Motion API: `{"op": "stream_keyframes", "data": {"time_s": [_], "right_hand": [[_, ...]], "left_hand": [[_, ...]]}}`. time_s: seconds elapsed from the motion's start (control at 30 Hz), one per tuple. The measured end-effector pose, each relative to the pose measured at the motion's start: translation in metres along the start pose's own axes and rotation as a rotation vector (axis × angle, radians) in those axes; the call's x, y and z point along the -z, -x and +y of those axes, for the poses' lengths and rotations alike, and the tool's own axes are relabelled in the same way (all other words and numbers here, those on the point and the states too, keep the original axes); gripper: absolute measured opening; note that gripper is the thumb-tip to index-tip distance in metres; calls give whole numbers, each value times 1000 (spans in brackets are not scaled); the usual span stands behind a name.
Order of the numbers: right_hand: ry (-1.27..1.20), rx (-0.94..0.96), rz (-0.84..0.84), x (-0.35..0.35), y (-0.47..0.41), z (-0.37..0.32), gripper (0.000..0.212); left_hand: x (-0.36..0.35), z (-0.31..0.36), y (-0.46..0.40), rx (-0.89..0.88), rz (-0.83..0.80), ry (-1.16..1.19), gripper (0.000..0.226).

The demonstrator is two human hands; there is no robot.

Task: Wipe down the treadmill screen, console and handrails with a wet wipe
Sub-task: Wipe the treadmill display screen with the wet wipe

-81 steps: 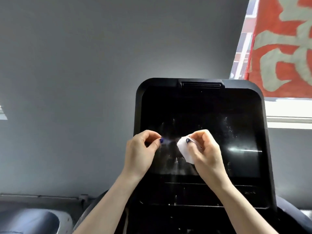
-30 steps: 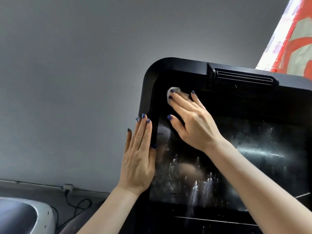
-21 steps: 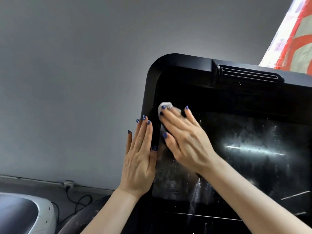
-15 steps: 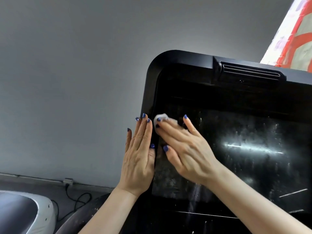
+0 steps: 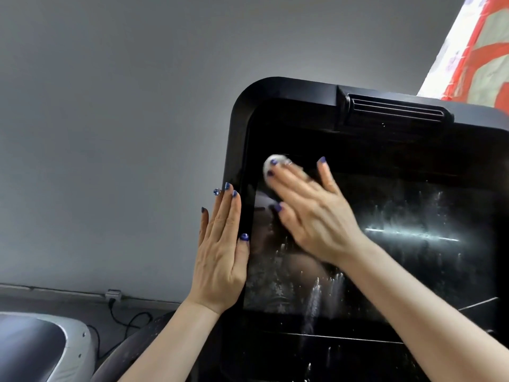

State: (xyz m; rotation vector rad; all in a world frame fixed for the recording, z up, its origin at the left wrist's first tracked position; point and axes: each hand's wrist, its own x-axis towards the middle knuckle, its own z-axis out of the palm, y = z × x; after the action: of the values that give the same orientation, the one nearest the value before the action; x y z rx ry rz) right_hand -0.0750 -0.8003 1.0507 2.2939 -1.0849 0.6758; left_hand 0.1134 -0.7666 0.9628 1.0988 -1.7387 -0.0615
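Note:
The black treadmill screen [image 5: 399, 216] fills the right half of the view, streaked with white smears. My right hand [image 5: 311, 213] lies flat on its upper left part and presses a small white wet wipe [image 5: 271, 164] against the glass; only the wipe's top edge shows past my fingertips. My left hand [image 5: 223, 249] rests flat with straight fingers on the screen's left bezel [image 5: 237, 150]. The console below the screen [image 5: 275, 354] is dark and partly hidden by my forearms.
A grey wall [image 5: 110, 133] stands behind the screen. A vent slot [image 5: 394, 111] sits on the top bezel. A red and cream banner [image 5: 476, 51] hangs at the upper right. A white and dark machine housing [image 5: 41, 348] and a cable [image 5: 121, 318] lie at the lower left.
My right hand wiped down the screen's left side, then slid back up and slightly right with the wipe. My left hand has stayed on the bezel.

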Motion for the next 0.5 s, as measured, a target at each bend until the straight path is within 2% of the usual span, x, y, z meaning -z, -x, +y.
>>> {"op": "stream_keyframes", "data": {"time_s": [0.17,0.3,0.5], "right_hand": [[12,-230,137,5,21,35,50],[-6,-332,187,-4,17,20,53],[-39,-20,19,-14,17,-30,53]], "left_hand": [[-1,-2,9,2,-29,-24,68],[0,-3,15,5,-22,-19,66],[-1,-6,22,-1,-17,-31,64]]}}
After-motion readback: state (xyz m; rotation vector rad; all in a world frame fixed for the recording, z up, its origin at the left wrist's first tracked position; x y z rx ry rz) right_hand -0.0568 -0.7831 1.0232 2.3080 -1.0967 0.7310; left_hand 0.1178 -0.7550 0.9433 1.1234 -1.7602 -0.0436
